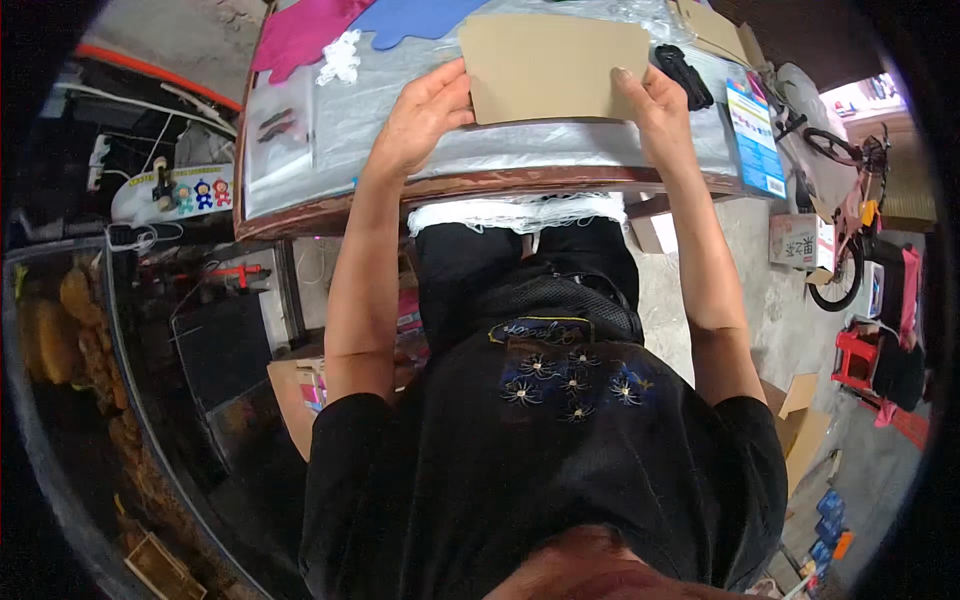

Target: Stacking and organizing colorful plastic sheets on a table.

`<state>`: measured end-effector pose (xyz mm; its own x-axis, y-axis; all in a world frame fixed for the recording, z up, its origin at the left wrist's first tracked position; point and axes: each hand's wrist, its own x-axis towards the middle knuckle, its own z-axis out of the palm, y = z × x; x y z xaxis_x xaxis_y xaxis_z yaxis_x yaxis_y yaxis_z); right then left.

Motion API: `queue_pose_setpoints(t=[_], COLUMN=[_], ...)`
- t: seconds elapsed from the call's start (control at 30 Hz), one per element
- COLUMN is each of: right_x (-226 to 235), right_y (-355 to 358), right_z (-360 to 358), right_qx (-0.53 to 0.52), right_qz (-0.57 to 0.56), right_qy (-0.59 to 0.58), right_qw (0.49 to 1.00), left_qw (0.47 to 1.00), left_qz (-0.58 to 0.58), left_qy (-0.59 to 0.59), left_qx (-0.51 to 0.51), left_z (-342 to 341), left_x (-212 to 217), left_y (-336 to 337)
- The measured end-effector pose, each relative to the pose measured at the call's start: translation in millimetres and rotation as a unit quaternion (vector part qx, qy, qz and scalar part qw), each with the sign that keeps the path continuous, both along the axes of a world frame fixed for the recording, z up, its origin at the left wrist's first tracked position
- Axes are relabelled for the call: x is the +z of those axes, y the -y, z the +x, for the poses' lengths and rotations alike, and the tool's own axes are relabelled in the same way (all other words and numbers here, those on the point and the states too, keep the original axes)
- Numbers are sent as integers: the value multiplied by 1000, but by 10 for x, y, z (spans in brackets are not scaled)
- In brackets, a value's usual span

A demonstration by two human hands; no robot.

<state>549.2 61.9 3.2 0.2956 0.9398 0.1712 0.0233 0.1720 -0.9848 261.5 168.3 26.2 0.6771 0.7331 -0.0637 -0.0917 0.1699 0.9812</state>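
A tan sheet of cardboard (558, 70), wider at its far edge, is held between my two hands over the table. Its left edge rests against the fingers of my left hand (425, 118), which are bent around it. My right hand (662, 108) pinches the right side, thumb on top and the other fingers mostly hidden beneath. Just beyond my right hand lies a black bundle (684, 78), perhaps a strap or cord. A small white lacy piece (340, 58) lies on the table left of the cardboard, near pink fabric (305, 35) and blue fabric (415, 18).
The table (560, 150) has a plastic-covered top and a worn wooden edge. A clear bag (280, 130) lies at its left, a blue printed package (755, 140) at its right corner. To the right are a pink bicycle (850, 200), a carton (800, 240) and a red stool (855, 355).
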Motion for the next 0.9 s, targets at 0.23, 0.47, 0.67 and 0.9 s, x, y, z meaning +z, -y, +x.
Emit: queue_pose_setpoints(t=[0.23, 0.47, 0.67, 0.9], right_x=[172, 58, -95, -24], right_y=[84, 16, 37, -19], right_z=[-343, -276, -249, -281], right_qx=[25, 37, 31, 50], right_qz=[-1, -2, 1, 4], right_qy=[39, 165, 121, 131], right_qw=[999, 986, 992, 990], left_qw=[994, 966, 964, 970], left_qz=[88, 226, 219, 197], left_qy=[44, -52, 1, 0], left_qx=[56, 116, 148, 141], left_z=[-255, -267, -84, -223], left_x=[-113, -422, -567, -461], left_y=[167, -54, 41, 64])
